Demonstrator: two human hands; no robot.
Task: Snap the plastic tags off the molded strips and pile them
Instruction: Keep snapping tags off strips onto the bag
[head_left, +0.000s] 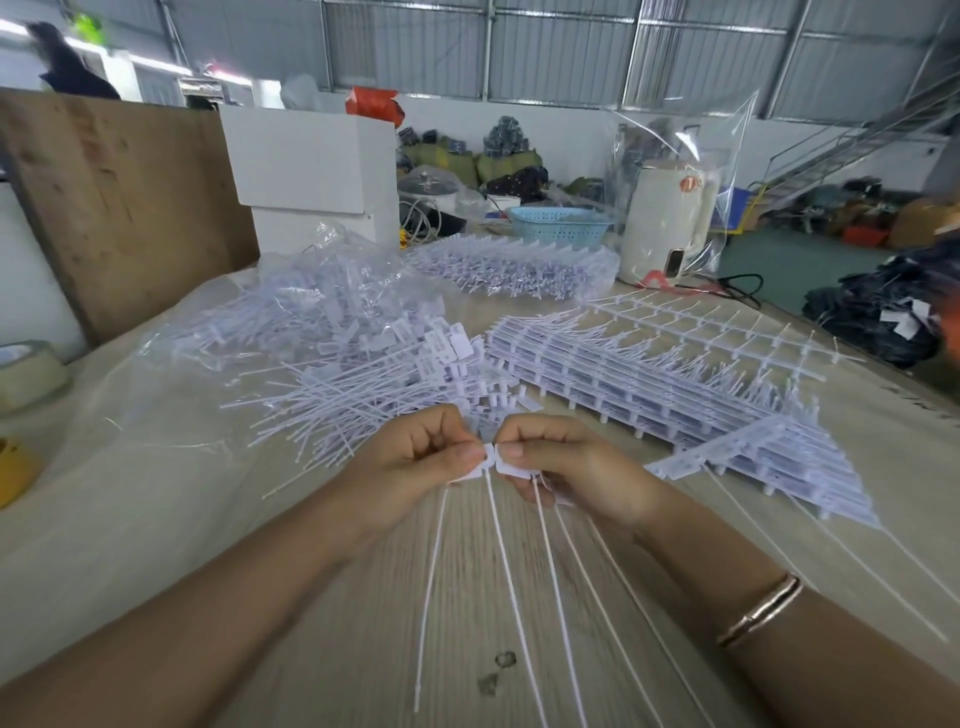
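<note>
Both my hands meet over the middle of the wooden table (363, 597). My left hand (415, 462) pinches white plastic tags (475, 470) between thumb and fingers. My right hand (566, 467) pinches the neighbouring tag heads (511, 467), and several long thin tails (519, 597) hang from both hands toward me. Just behind my hands lies a loose pile of detached tags (363, 384). A stack of molded strips (675, 395) lies to the right.
A clear bag of tags (291, 306) and another bundle of strips (514, 270) lie further back. White boxes (306, 166), a blue basket (561, 223) and a white kettle (665, 218) stand at the far edge. Tape rolls (26, 374) sit at the left.
</note>
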